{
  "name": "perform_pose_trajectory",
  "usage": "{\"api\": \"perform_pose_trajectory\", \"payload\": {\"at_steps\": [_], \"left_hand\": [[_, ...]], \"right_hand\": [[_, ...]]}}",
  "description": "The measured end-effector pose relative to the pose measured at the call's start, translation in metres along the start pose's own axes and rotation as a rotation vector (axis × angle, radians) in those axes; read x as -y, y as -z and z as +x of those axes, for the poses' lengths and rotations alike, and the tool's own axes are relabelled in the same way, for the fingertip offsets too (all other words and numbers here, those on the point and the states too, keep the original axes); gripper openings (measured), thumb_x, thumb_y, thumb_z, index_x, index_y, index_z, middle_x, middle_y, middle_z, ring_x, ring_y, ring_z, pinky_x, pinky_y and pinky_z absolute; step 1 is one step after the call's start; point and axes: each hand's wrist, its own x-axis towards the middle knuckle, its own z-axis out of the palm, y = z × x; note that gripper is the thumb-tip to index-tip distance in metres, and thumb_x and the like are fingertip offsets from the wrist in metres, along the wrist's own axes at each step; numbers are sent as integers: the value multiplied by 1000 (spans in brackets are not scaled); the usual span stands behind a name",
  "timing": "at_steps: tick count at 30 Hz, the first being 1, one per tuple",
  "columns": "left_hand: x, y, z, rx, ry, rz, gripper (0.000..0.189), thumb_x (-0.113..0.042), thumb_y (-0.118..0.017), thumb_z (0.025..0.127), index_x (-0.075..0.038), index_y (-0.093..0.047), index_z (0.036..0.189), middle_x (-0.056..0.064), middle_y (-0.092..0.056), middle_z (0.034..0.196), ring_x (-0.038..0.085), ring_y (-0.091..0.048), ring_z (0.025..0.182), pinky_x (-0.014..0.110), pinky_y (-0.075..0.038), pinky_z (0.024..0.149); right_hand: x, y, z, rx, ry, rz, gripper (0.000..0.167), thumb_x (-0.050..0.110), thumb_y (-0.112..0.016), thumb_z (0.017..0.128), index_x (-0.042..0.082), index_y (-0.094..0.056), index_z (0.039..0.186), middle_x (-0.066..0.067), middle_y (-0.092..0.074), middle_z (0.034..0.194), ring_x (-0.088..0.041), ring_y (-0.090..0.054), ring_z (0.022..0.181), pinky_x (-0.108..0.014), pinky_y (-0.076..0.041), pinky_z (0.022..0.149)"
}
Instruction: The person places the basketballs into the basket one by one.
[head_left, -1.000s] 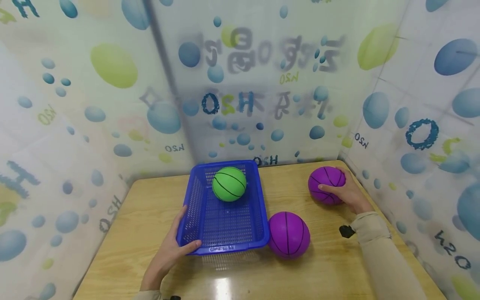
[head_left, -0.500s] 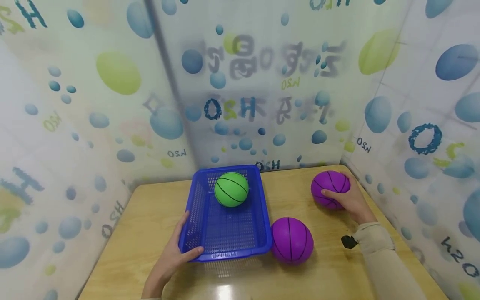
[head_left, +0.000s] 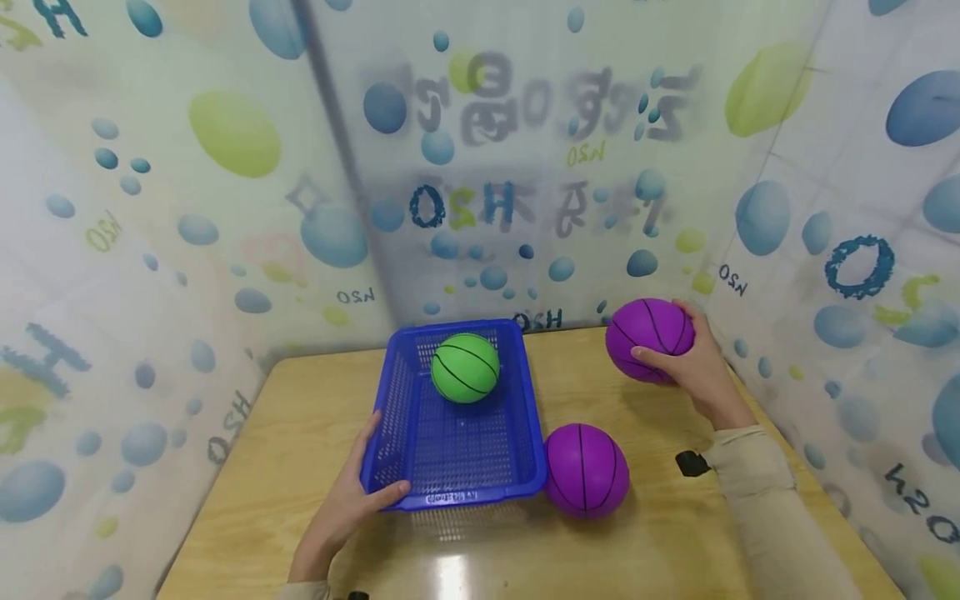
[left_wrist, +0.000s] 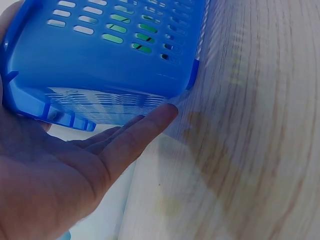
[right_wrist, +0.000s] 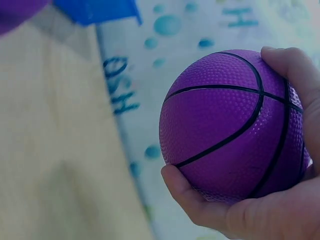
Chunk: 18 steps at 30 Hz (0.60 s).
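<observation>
A blue plastic basket (head_left: 465,450) stands on the table with a green mini basketball (head_left: 465,368) toward its far end. My left hand (head_left: 348,492) holds its near left corner, thumb over the rim and fingers along the outer side. In the left wrist view, those fingers (left_wrist: 137,137) extend beside the slotted wall. Over the far right of the table, my right hand (head_left: 701,367) grips a purple mini basketball (head_left: 648,340). Thumb and fingers spread around that ball in the right wrist view. Another purple mini basketball (head_left: 587,471) rests against the basket's right side near the front.
The wooden table (head_left: 300,433) runs back to a wall sheet (head_left: 480,250) printed with blue and green drops. More printed sheeting (head_left: 840,283) rises close along the right edge, beside my right forearm. A small black object (head_left: 692,463) shows at the right sleeve's cuff.
My right hand has raised the far purple mini basketball from the table and shifted it slightly left. My left hand keeps its hold on the basket, and the other balls stay put.
</observation>
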Motion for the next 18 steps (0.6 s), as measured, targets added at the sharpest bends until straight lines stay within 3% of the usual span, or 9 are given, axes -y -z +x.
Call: {"api": "perform_pose_trajectory", "payload": {"at_steps": [4, 11, 18], "left_hand": [[0, 0, 0, -3, 5, 5, 120, -15, -90, 89, -35, -14, 180, 23, -9, 185, 62, -27, 160, 78, -26, 125], [-2, 1, 3, 3, 8, 1, 120, -15, -91, 90, -34, -14, 180, 23, -8, 185, 60, -26, 161, 77, -22, 126], [-1, 2, 1, 11, 5, 6, 120, -14, -90, 90, -35, -13, 180, 22, -7, 185, 61, -22, 162, 77, -20, 126]], "right_hand": [[26, -15, -1, 33, 64, 16, 120, 24, -93, 94, 34, -9, 179, -23, -21, 177, -50, -39, 153, -24, -61, 87], [62, -48, -5, 92, 163, -2, 118, 23, -96, 90, 36, -17, 177, -18, -30, 175, -47, -46, 151, -60, -57, 109], [87, -89, -10, 163, 232, 48, 112, 18, -98, 87, 33, -27, 173, -13, -35, 171, -44, -52, 147, -64, -57, 109]]}}
